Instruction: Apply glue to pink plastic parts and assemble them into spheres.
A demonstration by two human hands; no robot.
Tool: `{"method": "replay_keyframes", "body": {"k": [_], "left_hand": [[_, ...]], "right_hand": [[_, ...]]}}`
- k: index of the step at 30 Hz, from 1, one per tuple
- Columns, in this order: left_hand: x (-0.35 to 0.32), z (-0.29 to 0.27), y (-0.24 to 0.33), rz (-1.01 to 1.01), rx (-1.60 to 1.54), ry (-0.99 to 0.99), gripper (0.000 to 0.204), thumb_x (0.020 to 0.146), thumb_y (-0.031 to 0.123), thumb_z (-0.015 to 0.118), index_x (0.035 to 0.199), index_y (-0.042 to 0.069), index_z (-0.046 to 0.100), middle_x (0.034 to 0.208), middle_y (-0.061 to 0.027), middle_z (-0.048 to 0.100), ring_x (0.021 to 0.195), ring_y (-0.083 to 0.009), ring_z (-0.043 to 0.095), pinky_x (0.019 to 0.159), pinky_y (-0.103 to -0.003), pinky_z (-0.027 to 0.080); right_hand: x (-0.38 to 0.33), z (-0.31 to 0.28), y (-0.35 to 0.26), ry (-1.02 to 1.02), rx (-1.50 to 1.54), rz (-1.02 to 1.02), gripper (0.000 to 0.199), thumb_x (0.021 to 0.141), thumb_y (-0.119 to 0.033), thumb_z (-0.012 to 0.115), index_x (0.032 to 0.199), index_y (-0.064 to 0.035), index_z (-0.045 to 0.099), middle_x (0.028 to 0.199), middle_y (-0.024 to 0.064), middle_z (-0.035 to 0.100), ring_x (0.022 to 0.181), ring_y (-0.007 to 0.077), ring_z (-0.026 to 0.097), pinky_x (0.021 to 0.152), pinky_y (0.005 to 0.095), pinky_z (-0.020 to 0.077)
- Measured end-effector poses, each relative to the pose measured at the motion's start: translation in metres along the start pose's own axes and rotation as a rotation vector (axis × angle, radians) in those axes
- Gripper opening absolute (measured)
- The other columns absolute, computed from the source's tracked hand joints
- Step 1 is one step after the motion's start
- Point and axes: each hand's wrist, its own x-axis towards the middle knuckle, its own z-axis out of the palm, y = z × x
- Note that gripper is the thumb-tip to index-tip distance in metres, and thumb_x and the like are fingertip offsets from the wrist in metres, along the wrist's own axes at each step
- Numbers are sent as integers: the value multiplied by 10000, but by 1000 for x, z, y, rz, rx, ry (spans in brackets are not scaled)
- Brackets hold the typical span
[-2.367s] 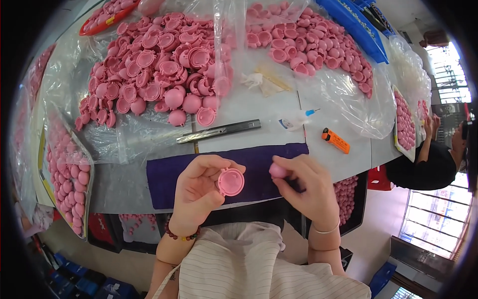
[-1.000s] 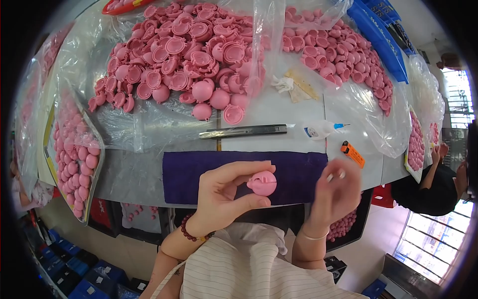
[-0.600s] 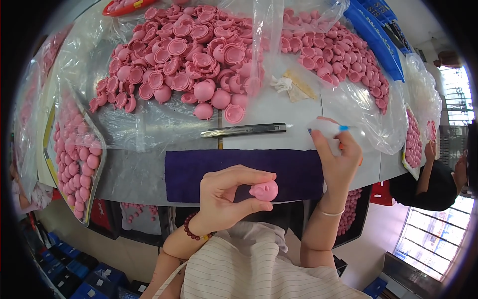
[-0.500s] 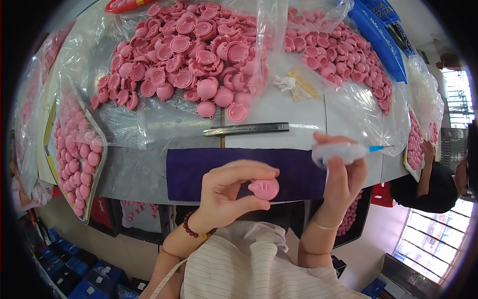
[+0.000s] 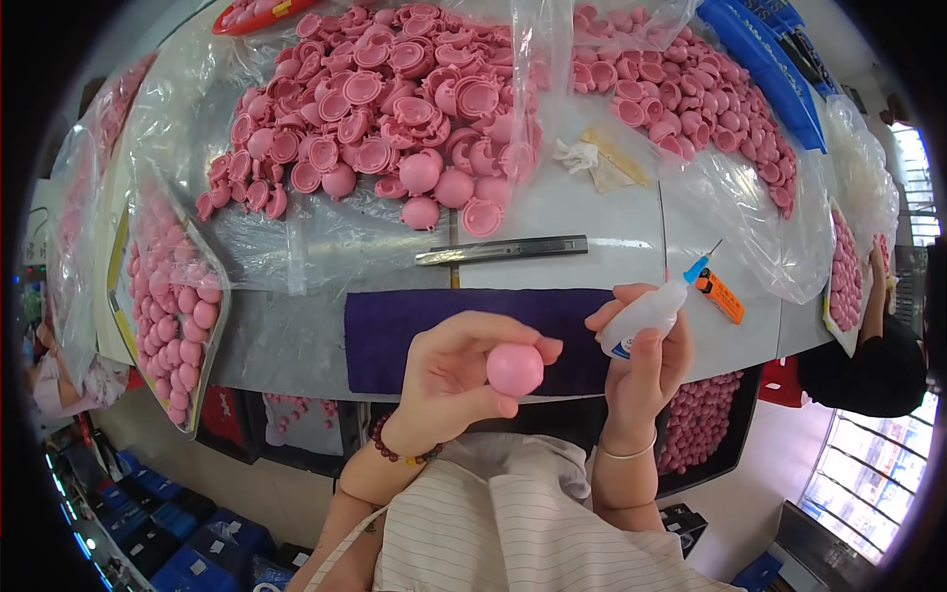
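Between the thumb and fingers of my left hand (image 5: pixel 449 370) is a pink plastic ball (image 5: pixel 515 370), its smooth round side showing. My right hand (image 5: pixel 646 370) grips a small white squeeze bottle (image 5: pixel 646 321). A blue tip with a thin needle (image 5: pixel 700 266) tops the bottle, pointing up and away to the right. Both hands are over the near edge of a dark purple cloth (image 5: pixel 385 340), the bottle apart from the ball. Beyond the cloth lies a box cutter (image 5: pixel 503 250), and an orange lighter (image 5: pixel 722 296) lies just right of the needle.
Large heaps of pink shell halves (image 5: pixel 365 109) and more pink parts (image 5: pixel 705 104) cover the far table on plastic sheeting. A tray of pink balls (image 5: pixel 178 331) stands at left. At far right, another person (image 5: pixel 858 365) works beside a second tray (image 5: pixel 846 276). Black bins hang below the table edge.
The ball has turned in my left hand from its ridged side to a smooth side. My right hand moved slightly left and tilted the needle upward, uncovering the lighter.
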Motion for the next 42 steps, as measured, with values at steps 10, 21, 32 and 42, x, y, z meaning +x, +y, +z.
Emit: {"method": "replay_keyframes", "body": {"k": [10,21,32,42], "left_hand": [[-18,-10,29,128,375,-159,424,583,58,789,938,-59,589,924,-199,607,870,-256,597,757,-326,475],[-83,-155,147,568,1958,1210,218,766,72,615,966,-9,587,953,-111,624,917,-237,576,838,-301,421],[7,-92,111,647,2042,394,171,762,82,595,928,41,608,964,-115,611,950,-282,555,850,-367,405],[-11,6,45,355,658,81,307,817,52,599,1083,-49,486,999,-119,522,786,-166,581,633,-269,517]], "right_hand": [[-3,7,5,115,36,-78,414,896,-304,464,1001,95,491,750,158,564,633,163,527,537,224,384],[-4,3,4,-15,70,-112,409,903,-308,452,977,90,504,718,137,547,616,140,508,523,216,365],[-5,2,6,4,59,-105,421,889,-318,479,992,90,510,719,135,567,617,144,516,526,215,367],[-6,10,-9,-7,192,-25,440,893,-377,441,961,56,490,828,205,578,609,166,529,474,221,372]]}}
